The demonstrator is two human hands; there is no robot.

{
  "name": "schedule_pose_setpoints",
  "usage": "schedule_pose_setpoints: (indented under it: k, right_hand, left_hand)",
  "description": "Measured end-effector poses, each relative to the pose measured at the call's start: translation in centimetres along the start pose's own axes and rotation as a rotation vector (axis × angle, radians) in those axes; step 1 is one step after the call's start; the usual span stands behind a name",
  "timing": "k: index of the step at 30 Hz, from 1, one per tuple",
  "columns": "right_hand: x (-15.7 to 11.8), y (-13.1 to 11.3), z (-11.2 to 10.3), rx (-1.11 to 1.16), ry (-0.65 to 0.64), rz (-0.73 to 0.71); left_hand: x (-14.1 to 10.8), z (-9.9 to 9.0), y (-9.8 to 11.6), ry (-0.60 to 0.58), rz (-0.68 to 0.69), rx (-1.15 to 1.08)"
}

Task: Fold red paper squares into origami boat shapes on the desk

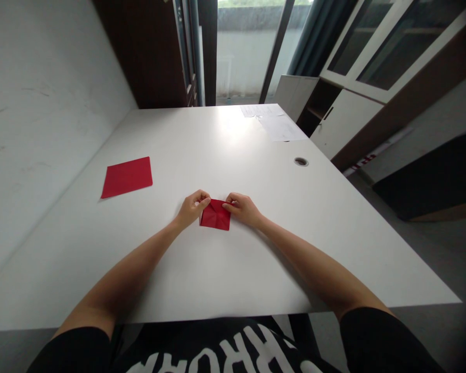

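Note:
A small folded piece of red paper (216,216) with crease lines is between my hands, close to the middle of the white table (217,274). My left hand (194,207) pinches its upper left corner between thumb and fingers. At the upper right corner, my right hand (242,208) grips the paper the same way, thumb on top. The paper's lower edge faces me. Whether it rests on the table or is slightly raised, I cannot tell.
Farther left lies a flat red sheet (127,177). White papers (277,124) lie at the table's far right edge, and a round cable hole (301,161) is in the tabletop. A wall (42,103) borders the left side; white cabinets (345,116) stand at the right.

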State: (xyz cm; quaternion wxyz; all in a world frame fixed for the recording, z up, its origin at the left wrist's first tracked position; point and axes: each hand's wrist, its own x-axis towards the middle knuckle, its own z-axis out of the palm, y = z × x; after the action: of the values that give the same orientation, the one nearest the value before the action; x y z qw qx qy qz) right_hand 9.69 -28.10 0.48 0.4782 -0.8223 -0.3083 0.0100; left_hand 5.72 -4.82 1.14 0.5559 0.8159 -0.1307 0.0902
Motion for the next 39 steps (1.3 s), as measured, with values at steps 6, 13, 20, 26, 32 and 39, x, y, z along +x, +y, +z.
schedule_pose_setpoints:
  k: [6,13,20,26,32,39]
  right_hand:
    - [-0.1,-1.2,-0.5,0.12,0.016,0.039]
    - [0.4,0.4,-0.6,0.663,0.07,0.149]
    - [0.1,-0.5,-0.5,0.768,0.044,0.137]
    - [-0.5,-1.1,0.2,0.656,0.16,0.238]
    - [-0.3,-1.2,-0.4,0.374,0.159,0.134]
    - [-0.4,0.1,-1.9,-0.415,0.114,-0.29]
  left_hand:
    - [-0.2,0.1,0.7,0.075,0.04,0.203]
    - [0.1,0.4,0.0,0.131,-0.121,-0.263]
    - [-0.1,0.7,0.0,0.043,-0.162,-0.366]
    - [-0.8,1.0,0.3,-0.093,-0.173,-0.274]
    - [-0.5,0.9,0.4,-0.1,-0.085,-0.046]
    - [-0.2,-0.2,0.8,0.105,0.14,0.272]
